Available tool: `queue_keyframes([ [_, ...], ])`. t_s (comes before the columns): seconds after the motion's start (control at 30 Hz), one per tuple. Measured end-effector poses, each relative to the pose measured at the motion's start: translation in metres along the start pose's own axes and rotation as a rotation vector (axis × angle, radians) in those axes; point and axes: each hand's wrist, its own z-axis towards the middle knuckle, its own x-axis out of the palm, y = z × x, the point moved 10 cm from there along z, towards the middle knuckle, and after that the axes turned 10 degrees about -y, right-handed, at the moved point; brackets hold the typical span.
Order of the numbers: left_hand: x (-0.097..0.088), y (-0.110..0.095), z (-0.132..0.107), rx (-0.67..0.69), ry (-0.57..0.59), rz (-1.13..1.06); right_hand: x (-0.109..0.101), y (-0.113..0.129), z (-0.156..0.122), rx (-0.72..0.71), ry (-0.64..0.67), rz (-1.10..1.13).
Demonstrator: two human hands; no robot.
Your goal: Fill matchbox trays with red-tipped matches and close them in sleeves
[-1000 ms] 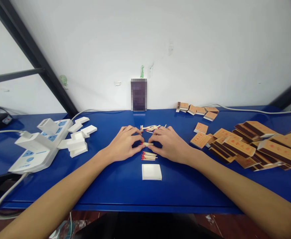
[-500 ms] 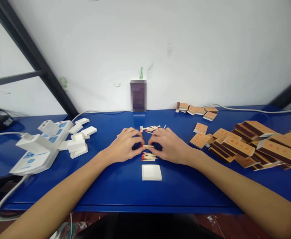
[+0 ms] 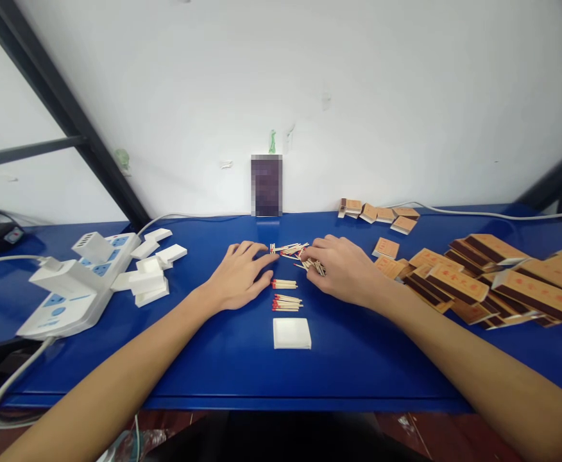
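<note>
My left hand (image 3: 243, 276) lies low over the blue table with its fingers spread, holding nothing. Its thumb tip is just left of a small row of red-headed matches (image 3: 285, 284). My right hand (image 3: 341, 269) is curled, thumb and fingers bent around several matches (image 3: 315, 266); its palm side is hidden. A loose, crossing pile of matches (image 3: 293, 249) lies between the two hands, a little farther back. Nearer to me is a second neat bundle of matches (image 3: 288, 302). In front of that sits a white matchbox tray (image 3: 292, 333).
Several white trays (image 3: 150, 279) lie at left beside a white power strip (image 3: 88, 282) with plugs and cables. At right is a heap of orange matchbox sleeves (image 3: 468, 282); more sleeves (image 3: 384, 214) lie at the back. A pixelated dark rectangle (image 3: 266, 186) stands against the wall.
Both hands have let go of the small match row, which stays on the table. The left hand has opened and drawn slightly left. My right hand has moved back and right to the loose matches.
</note>
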Motion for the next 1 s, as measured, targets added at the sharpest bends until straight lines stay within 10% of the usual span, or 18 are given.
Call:
queue_keyframes([
  [1.0, 0.007, -0.001, 0.002, 0.014, 0.043, 0.011, 0.018, 0.027, 0.0, -0.19, 0.054, 0.051],
])
